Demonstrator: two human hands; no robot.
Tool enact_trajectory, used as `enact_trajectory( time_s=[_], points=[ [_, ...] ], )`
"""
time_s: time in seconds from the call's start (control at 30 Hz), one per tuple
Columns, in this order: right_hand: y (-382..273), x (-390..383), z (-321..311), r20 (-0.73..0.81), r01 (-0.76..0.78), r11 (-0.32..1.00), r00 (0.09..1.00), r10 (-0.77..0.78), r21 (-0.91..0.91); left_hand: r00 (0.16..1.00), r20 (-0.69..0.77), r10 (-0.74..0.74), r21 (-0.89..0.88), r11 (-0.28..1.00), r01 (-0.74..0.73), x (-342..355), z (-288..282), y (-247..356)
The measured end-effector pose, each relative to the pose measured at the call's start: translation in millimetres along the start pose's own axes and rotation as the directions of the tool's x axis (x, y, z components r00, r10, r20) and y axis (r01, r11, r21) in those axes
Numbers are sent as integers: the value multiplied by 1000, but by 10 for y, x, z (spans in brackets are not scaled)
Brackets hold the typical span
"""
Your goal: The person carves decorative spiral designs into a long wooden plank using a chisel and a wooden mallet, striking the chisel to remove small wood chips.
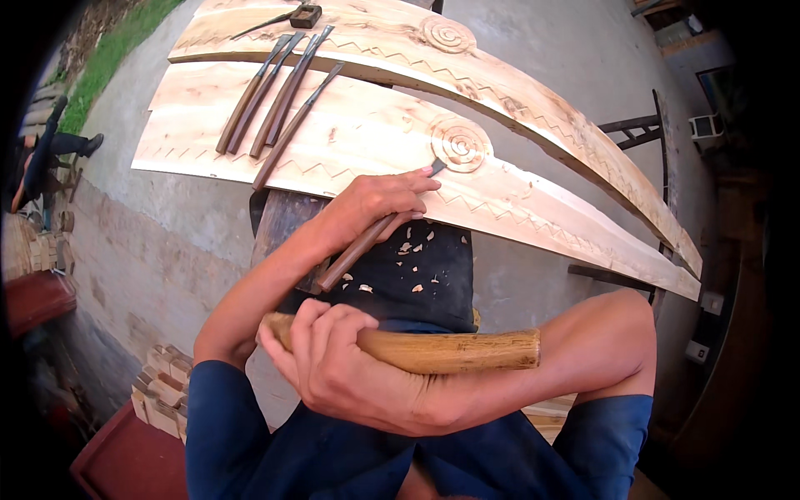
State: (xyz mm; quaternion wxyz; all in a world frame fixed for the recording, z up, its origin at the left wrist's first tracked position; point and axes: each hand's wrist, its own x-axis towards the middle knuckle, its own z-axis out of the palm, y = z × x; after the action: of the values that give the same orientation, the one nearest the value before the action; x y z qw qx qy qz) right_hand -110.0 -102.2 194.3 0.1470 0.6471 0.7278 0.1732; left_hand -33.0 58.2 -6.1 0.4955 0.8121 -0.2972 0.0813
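Observation:
My left hand [375,204] is wrapped round the brown wooden handle of a chisel [358,252]. The chisel slants away from me, and its dark blade touches the near pale board [358,117] at the lower left edge of a carved spiral [461,143]. Closer to my body, my right hand [342,367] grips a thick, smooth wooden club [458,352], held sideways below the chisel's butt and apart from it. A zigzag line runs along the board's near edge. Wood chips [417,287] are scattered over the dark cloth on my lap.
Several more chisels [287,104] lie across the left part of the near board. Behind it is a matching carved board [533,108], with a small dark block tool [306,16] on top. Stacked wood pieces [162,392] stand at lower left. Another person's leg [75,144] shows at far left.

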Motion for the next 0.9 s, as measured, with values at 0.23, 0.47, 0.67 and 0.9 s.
enact_trajectory(
  time_s=[0.23,0.47,0.67,0.9],
  points=[
    [-83,63,28,58,1,960,998,16,-278,999,-26,36,28,999,-35,-6,40,-35],
    [-269,217,-17,197,-58,927,971,139,-370,999,-23,33,3,999,-33,-11,42,-97],
    [47,118,29,-156,74,931,978,-138,-358,999,-8,34,67,997,-33,-117,-31,-122],
    [-361,324,-10,229,6,873,966,121,-488,998,-1,63,37,997,-63,-13,23,-135]
  ],
)
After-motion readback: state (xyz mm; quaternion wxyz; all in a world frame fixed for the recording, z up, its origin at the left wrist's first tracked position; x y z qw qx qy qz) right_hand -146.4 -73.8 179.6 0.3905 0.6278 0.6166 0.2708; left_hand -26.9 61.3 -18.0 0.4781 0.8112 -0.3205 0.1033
